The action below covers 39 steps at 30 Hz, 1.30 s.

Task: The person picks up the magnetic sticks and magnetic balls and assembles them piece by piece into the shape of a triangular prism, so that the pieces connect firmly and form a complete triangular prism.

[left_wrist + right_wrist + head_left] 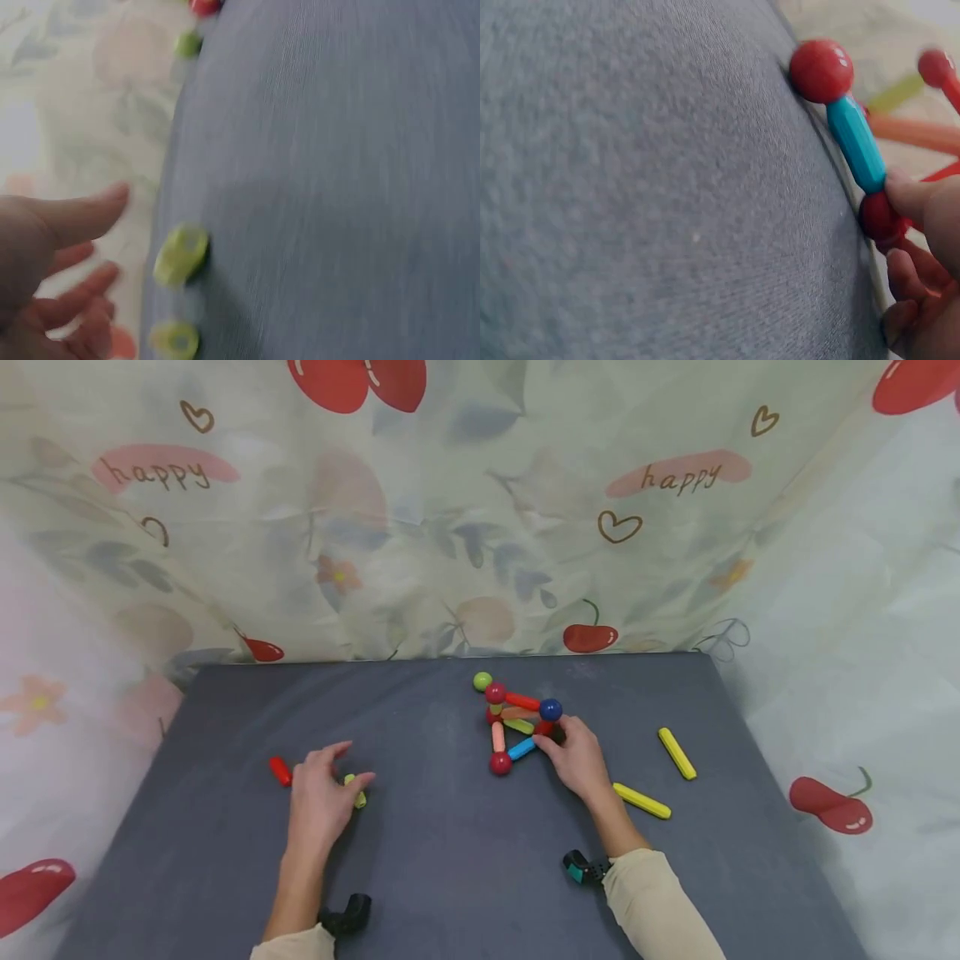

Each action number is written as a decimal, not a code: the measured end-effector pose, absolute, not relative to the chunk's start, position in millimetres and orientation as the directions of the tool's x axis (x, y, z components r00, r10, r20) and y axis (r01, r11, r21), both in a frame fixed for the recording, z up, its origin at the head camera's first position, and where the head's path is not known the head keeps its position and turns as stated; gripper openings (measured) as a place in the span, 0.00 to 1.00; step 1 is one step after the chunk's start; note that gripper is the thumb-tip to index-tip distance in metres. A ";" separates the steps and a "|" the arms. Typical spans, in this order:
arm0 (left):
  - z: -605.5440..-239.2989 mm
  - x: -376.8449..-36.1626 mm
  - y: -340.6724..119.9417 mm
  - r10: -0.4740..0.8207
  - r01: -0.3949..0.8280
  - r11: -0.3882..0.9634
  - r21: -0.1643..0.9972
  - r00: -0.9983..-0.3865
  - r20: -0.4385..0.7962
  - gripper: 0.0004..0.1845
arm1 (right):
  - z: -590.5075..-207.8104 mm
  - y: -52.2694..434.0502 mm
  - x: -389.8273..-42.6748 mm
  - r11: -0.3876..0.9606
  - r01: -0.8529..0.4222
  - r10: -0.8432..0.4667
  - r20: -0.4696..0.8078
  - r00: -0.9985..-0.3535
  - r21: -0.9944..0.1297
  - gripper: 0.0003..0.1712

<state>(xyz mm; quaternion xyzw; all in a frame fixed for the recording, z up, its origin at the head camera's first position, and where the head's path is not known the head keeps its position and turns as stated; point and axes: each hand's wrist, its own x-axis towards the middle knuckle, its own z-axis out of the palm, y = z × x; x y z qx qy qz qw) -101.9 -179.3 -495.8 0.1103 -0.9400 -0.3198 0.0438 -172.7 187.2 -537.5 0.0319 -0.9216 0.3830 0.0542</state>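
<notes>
While we are building the stick-and-ball frame (517, 722)

Our right hand (573, 760) is pinching its red ball (881, 219); our left hand (318, 797), fingers apart, is reaching for the green stick (356, 789) left of it, needing a pinch next.

Bright toy colours on my dark grey bench.

I see a dark grey felt-covered bench (450, 860) against a pale green cloth backdrop (450, 527) printed with red cherries, brown hearts and "happy" on pink patches. The rod-and-ball plastic frame (517, 722) mixes red balls, one dark blue ball, one lime ball, and red, orange, yellow-green and sky-blue rods. Loose on the bench lie two yellow plastic rods (677, 753), a short red rod (280, 771) and a lime-yellow short rod (357, 792). Sleeves are beige.
</notes>
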 end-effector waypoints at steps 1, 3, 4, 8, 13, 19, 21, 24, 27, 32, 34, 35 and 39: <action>-495.7 -99.3 -185.2 -0.233 -0.185 0.783 0.594 -0.973 0.003 0.35 | -537.1 189.3 -172.8 0.708 -0.078 0.009 0.119 -0.993 -0.702 0.19; -497.1 -95.3 -191.9 -0.222 -0.191 0.809 0.555 -0.975 -0.011 0.38 | -536.2 192.1 -172.8 0.706 -0.037 0.048 0.100 -0.994 -0.707 0.21; -498.5 -94.1 -193.1 -0.218 -0.193 0.820 0.539 -0.976 -0.018 0.39 | -536.5 192.8 -172.8 0.705 -0.020 0.061 0.089 -0.994 -0.709 0.22; -505.0 -93.3 -188.6 -0.222 -0.217 0.831 0.512 -0.974 -0.052 0.35 | -539.3 192.4 -172.6 0.701 0.013 0.080 0.061 -0.995 -0.713 0.25; -509.3 -98.2 -180.5 -0.199 -0.191 0.853 0.486 -0.979 -0.036 0.22 | -544.3 190.7 -172.8 0.684 0.011 0.075 0.056 -0.996 -0.729 0.23; -501.4 -108.6 -157.7 -0.150 -0.093 0.796 0.598 -0.988 0.045 0.18 | -546.2 189.5 -172.5 0.655 0.001 0.078 0.066 -0.995 -0.756 0.20; -497.5 -114.3 -142.4 -0.126 -0.052 0.754 0.655 -0.990 0.067 0.18 | -546.1 189.2 -172.3 0.650 -0.004 0.083 0.077 -0.994 -0.760 0.20; -493.5 -124.7 -114.9 -0.094 0.008 0.670 0.742 -0.991 0.096 0.16 | -545.6 188.2 -172.8 0.649 -0.013 0.090 0.093 -0.992 -0.761 0.21; -493.4 -135.6 -83.8 -0.065 0.045 0.578 0.815 -0.993 0.101 0.14 | -545.0 188.5 -172.6 0.643 -0.016 0.096 0.101 -0.990 -0.766 0.20; -500.0 -150.5 -43.0 -0.038 0.046 0.459 0.887 -0.997 0.072 0.15 | -545.4 188.3 -174.0 0.636 0.003 0.108 0.085 -0.990 -0.772 0.20; -503.9 -154.0 -33.9 -0.034 0.046 0.431 0.901 -0.997 0.066 0.15 | -545.8 187.5 -174.8 0.637 0.013 0.110 0.074 -0.991 -0.771 0.21; -506.0 -155.3 -30.6 -0.031 0.042 0.423 0.905 -0.998 0.061 0.15 | -545.6 187.2 -175.0 0.636 0.017 0.111 0.069 -0.991 -0.772 0.21; -514.4 -158.0 -22.1 0.000 0.049 0.418 0.907 -0.999 0.054 0.14 | -545.1 188.4 -174.1 0.629 0.031 0.122 0.059 -0.991 -0.777 0.21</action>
